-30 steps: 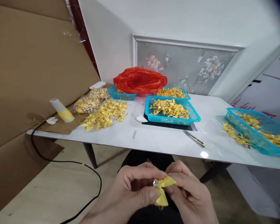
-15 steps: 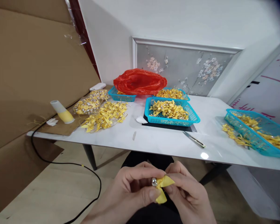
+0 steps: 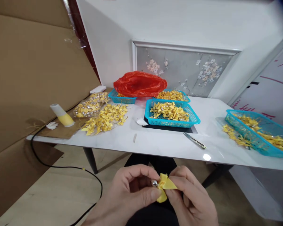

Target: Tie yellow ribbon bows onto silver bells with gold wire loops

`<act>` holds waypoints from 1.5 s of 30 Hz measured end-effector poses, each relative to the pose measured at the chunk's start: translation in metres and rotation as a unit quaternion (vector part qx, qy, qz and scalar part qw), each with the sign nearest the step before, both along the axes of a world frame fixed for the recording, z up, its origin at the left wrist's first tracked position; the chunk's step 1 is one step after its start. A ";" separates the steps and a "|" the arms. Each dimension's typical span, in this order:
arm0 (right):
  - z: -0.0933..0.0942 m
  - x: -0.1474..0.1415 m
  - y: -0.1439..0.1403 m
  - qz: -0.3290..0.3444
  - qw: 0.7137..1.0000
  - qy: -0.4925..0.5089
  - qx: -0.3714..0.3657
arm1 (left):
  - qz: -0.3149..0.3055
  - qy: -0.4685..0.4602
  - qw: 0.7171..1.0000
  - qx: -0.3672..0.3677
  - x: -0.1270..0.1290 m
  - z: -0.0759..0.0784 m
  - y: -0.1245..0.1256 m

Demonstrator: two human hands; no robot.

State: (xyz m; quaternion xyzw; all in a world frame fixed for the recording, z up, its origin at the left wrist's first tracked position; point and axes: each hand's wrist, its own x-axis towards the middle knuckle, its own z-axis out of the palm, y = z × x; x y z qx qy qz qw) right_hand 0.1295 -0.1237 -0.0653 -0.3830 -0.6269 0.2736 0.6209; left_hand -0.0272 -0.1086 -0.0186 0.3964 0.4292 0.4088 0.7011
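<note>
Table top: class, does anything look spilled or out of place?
Yes. Some yellow bows lie on the table outside the right basket, and another bow pile sits loose rather than in a basket.

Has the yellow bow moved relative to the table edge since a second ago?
No. The yellow bow, pinched by left hand and right hand, stays just below the table edge.
</note>
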 end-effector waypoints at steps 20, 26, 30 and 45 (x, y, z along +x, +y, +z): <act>-0.003 -0.001 0.002 -0.029 0.999 -0.036 0.018 | 0.057 0.043 0.996 0.046 0.007 0.003 0.001; -0.004 -0.004 0.005 -0.044 0.999 -0.006 0.028 | 0.049 0.003 0.992 0.115 0.007 0.003 -0.001; -0.003 -0.004 0.004 -0.049 0.998 0.001 0.027 | 0.072 0.002 0.991 0.116 0.007 0.004 -0.002; -0.018 -0.012 0.007 -0.038 0.996 0.075 -0.042 | 0.054 -0.006 0.992 0.110 0.018 -0.001 0.002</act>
